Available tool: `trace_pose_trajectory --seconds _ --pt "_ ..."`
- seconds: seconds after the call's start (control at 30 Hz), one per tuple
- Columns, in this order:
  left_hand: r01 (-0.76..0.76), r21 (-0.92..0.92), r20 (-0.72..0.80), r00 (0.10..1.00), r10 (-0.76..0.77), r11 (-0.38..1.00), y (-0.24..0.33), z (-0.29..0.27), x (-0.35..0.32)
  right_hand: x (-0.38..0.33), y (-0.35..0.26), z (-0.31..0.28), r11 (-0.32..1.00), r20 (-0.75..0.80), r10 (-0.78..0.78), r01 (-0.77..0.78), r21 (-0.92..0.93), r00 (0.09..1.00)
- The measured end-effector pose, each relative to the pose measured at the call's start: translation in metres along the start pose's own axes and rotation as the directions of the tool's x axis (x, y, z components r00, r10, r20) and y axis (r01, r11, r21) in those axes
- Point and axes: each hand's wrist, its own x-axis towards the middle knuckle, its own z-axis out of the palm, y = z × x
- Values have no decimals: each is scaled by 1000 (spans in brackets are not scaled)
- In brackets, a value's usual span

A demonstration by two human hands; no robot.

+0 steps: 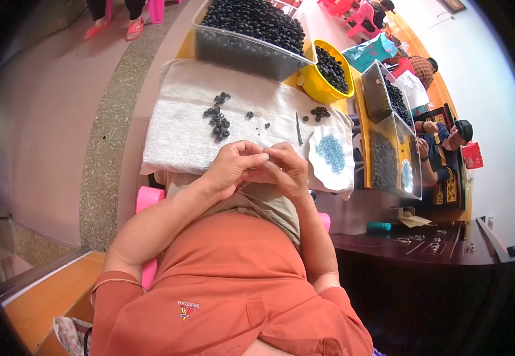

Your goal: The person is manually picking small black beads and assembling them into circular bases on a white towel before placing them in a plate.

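Head view, near to far. Nearest: orange shirt [233, 296], forearms rising from the lower edge. Left hand [233, 166] and right hand [287, 171] pressed together at the towel's near edge, fingertips [263, 158] pinched closed on something too small to make out, probably one small piece from the work ahead; cannot tell which hand bears it. Just beyond: white towel [174, 130] spread over the table, a loose cluster of black rings [219, 118] left of centre, a few strays toward the right, a thin dark needle-like tool [298, 129] lying flat. At the right, touching the towel's corner: white dish [322, 172] with pale blue beads [331, 151]. Farther: clear bin [245, 53] heaped with black rings, yellow bowl [313, 89] beside it holding more. Farthest right: other people seated at their own bins.

Best handled, by judgement, with wrists braced low, pinch kept over the towel so a dropped piece lands soft, firm but light pressure.
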Motion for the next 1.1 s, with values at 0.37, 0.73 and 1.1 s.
trace_pose_trajectory --seconds 0.37,0.73,1.1 --pt "-25 87 -17 1000 26 996 2 -1 0 66 6 -29 801 35 21 4 -599 999" --pt "-25 96 -40 999 29 995 1 1 0 80 17 -20 619 118 121 18 -785 986" --pt "-7 101 -57 998 13 995 0 0 -1 71 14 -20 590 169 70 96 -802 983"
